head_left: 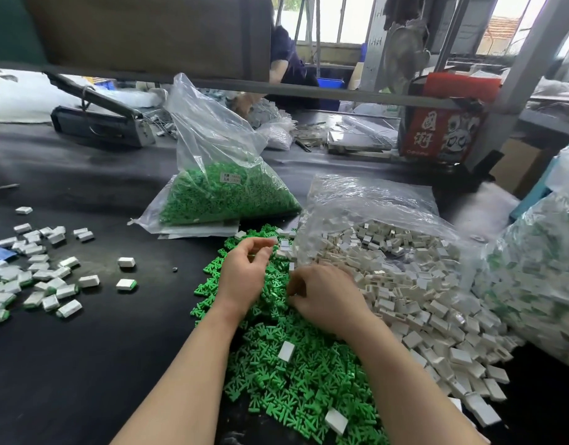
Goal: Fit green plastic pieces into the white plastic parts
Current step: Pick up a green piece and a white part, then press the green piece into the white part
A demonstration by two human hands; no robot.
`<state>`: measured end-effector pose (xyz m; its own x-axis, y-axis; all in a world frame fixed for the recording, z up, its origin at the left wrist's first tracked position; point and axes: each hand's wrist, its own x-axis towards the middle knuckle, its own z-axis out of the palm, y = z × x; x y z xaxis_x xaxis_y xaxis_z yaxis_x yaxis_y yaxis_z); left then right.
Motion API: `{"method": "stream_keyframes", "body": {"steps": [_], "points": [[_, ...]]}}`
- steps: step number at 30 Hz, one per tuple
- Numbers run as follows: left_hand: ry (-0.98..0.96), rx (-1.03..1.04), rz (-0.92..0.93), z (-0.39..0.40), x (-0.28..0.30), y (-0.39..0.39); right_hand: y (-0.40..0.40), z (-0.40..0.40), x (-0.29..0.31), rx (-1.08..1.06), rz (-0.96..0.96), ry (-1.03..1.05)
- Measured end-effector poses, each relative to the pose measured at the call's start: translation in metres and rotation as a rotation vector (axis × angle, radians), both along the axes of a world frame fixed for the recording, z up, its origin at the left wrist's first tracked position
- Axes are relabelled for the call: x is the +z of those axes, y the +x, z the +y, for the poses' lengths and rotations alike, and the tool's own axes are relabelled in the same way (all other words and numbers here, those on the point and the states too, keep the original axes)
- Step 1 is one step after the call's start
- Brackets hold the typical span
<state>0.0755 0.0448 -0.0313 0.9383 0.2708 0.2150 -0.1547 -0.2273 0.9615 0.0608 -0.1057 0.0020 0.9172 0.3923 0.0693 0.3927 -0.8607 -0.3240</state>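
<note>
Both bare forearms are extended from the lower edge of the frame toward its centre, over a loose heap of green plastic pieces (296, 364) spread on the black table (100, 364). The left hand (244, 274) is held palm down, just left of centre, with the wrist bent and the fingers curled inward; something small seems to be pinched at the fingertips, but what it is cannot be told. The right hand (325, 297) is placed just beside it, to the right and slightly lower, with the fingers curled under toward the left hand; whether anything is held in it cannot be told, since the fingertips are hidden.

A pile of white plastic parts (421, 290) is spilled from an open clear bag (373, 200) in the right half of the frame, touching the green heap. A few white parts are scattered on top of the green pieces. A second clear bag of green pieces (225, 194) is set above centre. Finished white parts with green inserts (35, 277) are scattered at the left edge. A red printed box (444, 123) is seen at the upper right.
</note>
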Motion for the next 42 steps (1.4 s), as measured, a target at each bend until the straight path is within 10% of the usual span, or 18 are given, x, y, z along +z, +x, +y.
{"method": "stream_keyframes", "body": {"steps": [8, 32, 42], "points": [[0.943, -0.079, 0.121, -0.023, 0.002, -0.001, 0.004, -0.018, 0.005, -0.189, 0.026, 0.245], [0.452, -0.073, 0.17, -0.017, 0.017, -0.01, 0.005, -0.02, 0.0, -0.226, -0.101, 0.626], [-0.236, -0.198, 0.215, -0.023, 0.029, -0.007, 0.006, -0.019, 0.001, -0.255, -0.19, 0.725]]}}
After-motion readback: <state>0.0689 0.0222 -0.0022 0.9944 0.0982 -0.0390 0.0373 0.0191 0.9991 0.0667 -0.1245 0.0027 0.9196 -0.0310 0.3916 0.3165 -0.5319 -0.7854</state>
